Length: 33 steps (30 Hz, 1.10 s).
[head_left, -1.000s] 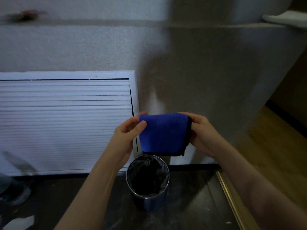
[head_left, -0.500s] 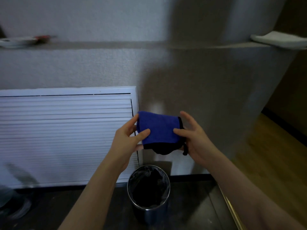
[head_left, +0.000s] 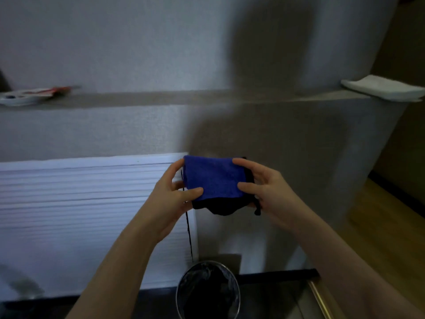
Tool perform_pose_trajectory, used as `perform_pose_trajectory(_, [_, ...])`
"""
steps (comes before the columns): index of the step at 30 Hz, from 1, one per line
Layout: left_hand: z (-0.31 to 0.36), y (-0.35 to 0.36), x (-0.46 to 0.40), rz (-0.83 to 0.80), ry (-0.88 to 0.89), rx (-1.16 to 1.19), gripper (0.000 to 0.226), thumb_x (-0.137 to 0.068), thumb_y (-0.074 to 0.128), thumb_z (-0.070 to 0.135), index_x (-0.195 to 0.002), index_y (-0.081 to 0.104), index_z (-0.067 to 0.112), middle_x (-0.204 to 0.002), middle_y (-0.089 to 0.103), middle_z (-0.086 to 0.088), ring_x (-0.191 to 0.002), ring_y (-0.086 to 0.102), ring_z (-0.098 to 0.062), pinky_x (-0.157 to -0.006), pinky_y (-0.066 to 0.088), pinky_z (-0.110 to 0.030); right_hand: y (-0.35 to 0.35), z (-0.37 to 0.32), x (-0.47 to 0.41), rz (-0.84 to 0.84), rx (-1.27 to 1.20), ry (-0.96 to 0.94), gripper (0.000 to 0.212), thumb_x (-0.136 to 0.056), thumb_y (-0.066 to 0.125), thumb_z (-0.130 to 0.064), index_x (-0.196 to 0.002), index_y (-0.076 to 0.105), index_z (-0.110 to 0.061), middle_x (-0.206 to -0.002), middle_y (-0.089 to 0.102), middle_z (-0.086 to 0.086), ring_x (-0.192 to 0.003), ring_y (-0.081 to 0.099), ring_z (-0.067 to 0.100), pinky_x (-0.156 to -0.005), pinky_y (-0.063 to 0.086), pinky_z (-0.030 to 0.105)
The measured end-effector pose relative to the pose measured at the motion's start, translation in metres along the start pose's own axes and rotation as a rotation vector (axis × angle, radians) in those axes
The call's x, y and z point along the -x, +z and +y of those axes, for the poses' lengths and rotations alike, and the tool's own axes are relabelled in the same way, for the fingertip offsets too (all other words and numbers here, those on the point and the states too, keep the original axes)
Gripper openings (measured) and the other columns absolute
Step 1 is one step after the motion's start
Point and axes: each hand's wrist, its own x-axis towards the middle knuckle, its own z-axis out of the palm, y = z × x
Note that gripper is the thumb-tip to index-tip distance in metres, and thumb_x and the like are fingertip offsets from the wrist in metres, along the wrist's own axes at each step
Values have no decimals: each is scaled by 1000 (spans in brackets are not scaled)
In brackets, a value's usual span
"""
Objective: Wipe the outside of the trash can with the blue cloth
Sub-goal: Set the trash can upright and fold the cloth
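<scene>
folded blue cloth point(head_left: 212, 178) above open trash can point(head_left: 208, 291)

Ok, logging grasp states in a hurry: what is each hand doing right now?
Left hand: pinches the left edge of the blue cloth, thumb on top.
Right hand: pinches the cloth's right edge, thumb on top.

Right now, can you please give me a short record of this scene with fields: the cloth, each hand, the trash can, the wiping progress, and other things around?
cloth: blue cloth, folded, held up in front of the wall, dark underside hanging below
left hand: left hand pinches the cloth's left edge
right hand: right hand holds the cloth's right edge
trash can: trash can on the floor below the hands, dark liner inside
progress: cloth not touching the can; wiping not begun
surroundings: white louvered panel at left; folded white towel on ledge
</scene>
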Motion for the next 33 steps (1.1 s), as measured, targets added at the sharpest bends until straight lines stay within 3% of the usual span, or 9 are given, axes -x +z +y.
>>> perform_pose_trajectory(5, [45, 0, -46, 44, 78, -135, 59, -74, 66, -3, -118, 47, 31, -102, 63, -9, -82, 70, -20, -57, 56, -19, -5, -41, -46, 26, 164, -60, 52, -82, 57, 4, -102, 59, -45, -127, 50, -3, -90, 66, 12, -65, 55, 16])
perform_pose_trajectory(9, [92, 6, -87, 111, 88, -139, 49, -73, 67, -4, -113, 48, 15, -100, 64, -13, -80, 67, -20, -54, 56, -19, -7, -83, -96, 79, 177, -64, 53, -81, 55, 9, -116, 58, -30, -119, 57, 3, -80, 64, 5, -60, 50, 11])
perform_pose_trajectory(12, [131, 11, -128, 135, 48, -66, 45, -74, 65, -8, -110, 45, 10, -93, 61, -15, -71, 66, -20, -51, 55, -19, -14, -112, -146, 110, 212, -39, 50, -83, 51, 10, -124, 54, -19, -127, 53, 9, -100, 60, 18, -80, 52, 24])
perform_pose_trajectory(16, [165, 23, -180, 202, 36, -82, 40, -73, 67, -8, -104, 46, 8, -83, 59, -10, -59, 65, -16, -43, 53, -19, -25, -136, -211, 166, 278, 65, 50, -84, 48, 9, -126, 53, -18, -137, 47, 12, -122, 49, 28, -105, 40, 43])
perform_pose_trajectory(19, [170, 25, -212, 287, -28, -365, 47, -75, 69, 3, -114, 44, 9, -91, 56, -8, -76, 57, -18, -57, 51, -24, -31, -136, -239, 175, 401, 113, 51, -86, 49, 4, -133, 44, -16, -142, 42, 11, -126, 45, 26, -106, 39, 41])
perform_pose_trajectory(23, [159, 17, -225, 225, 14, -871, 45, -78, 63, 4, -120, 47, 10, -114, 53, -14, -95, 51, -22, -81, 45, -31, -48, -122, -237, 196, 1168, 54, 50, -90, 53, -22, -137, 36, -25, -150, 31, 5, -135, 31, 27, -111, 28, 46])
perform_pose_trajectory(25, [151, 13, -220, 144, 186, -1035, 39, -79, 58, -1, -115, 56, 11, -121, 56, -14, -100, 53, -21, -82, 41, -24, -51, -120, -227, 204, 1208, -87, 42, -92, 48, -21, -134, 41, -26, -147, 37, 1, -132, 36, 23, -109, 27, 41])
perform_pose_trajectory(28, [143, 8, -218, 7, 314, -1123, 44, -82, 49, -2, -121, 57, 15, -128, 57, -10, -118, 52, -28, -101, 40, -36, -50, -119, -214, 96, 1260, -229, 40, -94, 41, -16, -133, 44, -24, -142, 44, -3, -129, 40, 16, -105, 27, 31])
perform_pose_trajectory(33, [130, 8, -206, -60, 367, -1391, 49, -78, 48, 4, -120, 60, 26, -121, 65, 1, -115, 56, -19, -102, 27, -27, -47, -109, -199, -141, 1409, -87, 54, -90, 39, -7, -141, 28, -24, -151, 29, -5, -139, 22, 12, -111, 10, 23])
